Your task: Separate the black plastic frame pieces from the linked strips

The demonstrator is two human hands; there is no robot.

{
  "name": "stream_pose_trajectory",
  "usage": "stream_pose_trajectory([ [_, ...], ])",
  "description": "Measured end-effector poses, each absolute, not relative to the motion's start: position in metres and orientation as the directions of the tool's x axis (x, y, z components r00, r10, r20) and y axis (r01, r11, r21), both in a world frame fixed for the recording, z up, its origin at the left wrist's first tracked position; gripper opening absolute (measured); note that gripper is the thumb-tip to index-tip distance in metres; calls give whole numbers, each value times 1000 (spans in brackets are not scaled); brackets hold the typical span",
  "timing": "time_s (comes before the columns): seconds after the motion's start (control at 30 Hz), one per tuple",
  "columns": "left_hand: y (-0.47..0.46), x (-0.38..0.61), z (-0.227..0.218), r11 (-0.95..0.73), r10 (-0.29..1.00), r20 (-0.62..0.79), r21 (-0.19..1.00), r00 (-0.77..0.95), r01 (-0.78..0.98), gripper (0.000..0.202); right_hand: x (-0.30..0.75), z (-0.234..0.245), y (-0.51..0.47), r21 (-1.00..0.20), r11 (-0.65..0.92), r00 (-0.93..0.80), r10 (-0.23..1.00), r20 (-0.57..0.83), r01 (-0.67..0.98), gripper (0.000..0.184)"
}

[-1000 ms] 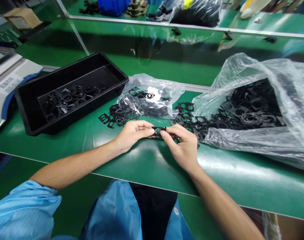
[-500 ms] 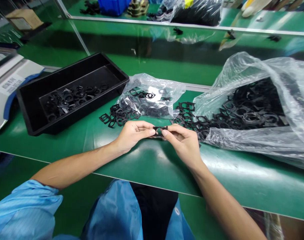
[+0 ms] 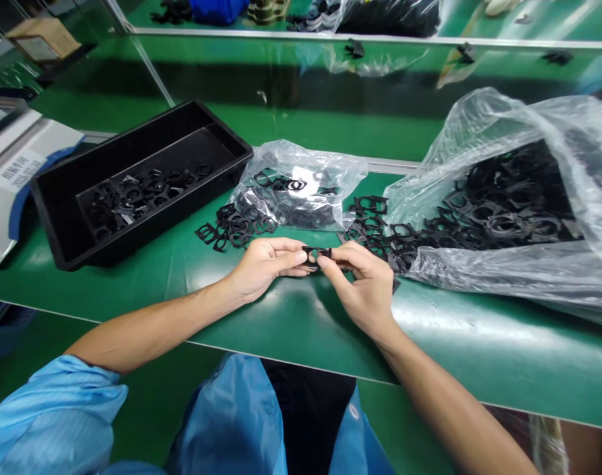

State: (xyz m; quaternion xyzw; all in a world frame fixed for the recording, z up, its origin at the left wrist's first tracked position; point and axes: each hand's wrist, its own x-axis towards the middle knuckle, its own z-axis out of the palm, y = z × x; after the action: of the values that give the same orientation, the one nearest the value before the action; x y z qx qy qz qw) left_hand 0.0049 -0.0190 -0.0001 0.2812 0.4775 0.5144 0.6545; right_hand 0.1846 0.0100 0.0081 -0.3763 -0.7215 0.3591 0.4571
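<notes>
Between my two hands is a small black plastic frame with a round opening (image 3: 310, 251), held above the green tabletop (image 3: 275, 323). My left hand (image 3: 266, 267) pinches its left end between thumb and fingers. The right end is pinched by my right hand (image 3: 362, 280), which covers part of it. Just behind my hands lie loose black plastic frames (image 3: 239, 227) on the left. More of them spill out of a large clear plastic bag (image 3: 483, 270) on the right.
At the left stands a black tray (image 3: 147, 244) holding several black parts. A smaller clear bag (image 3: 325, 168) with black parts and rings sits behind my hands. A white and blue device (image 3: 21, 168) is at the far left. Across the back runs a shelf edge (image 3: 291, 33).
The black frame has tilted, so its round opening shows more plainly. My right thumb and fingers have shifted slightly left on it. Both hands still hold it.
</notes>
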Motion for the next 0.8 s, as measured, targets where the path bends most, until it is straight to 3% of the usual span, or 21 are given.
stream_pose_trajectory([
  [0.27, -19, 6, -3, 271, 951, -306, 889, -40, -370, 46, 184, 3, 11, -826, 503, -290, 854, 431, 253, 12],
  [0.43, -17, 2, 0, 232, 973, -212, 886, 93, -402, 41, 184, 9, 13, -972, 224, -289, 937, 196, 66, 15],
  [0.53, -15, 0, 1, 254, 965, -206, 882, 159, -397, 39, 183, 14, 15, -998, 67, -314, 947, 66, -10, 21],
  [0.8, -15, -2, 0, 182, 982, -156, 921, 104, -344, 35, 184, 12, 17, -999, 49, -274, 961, 43, 13, 23],
])
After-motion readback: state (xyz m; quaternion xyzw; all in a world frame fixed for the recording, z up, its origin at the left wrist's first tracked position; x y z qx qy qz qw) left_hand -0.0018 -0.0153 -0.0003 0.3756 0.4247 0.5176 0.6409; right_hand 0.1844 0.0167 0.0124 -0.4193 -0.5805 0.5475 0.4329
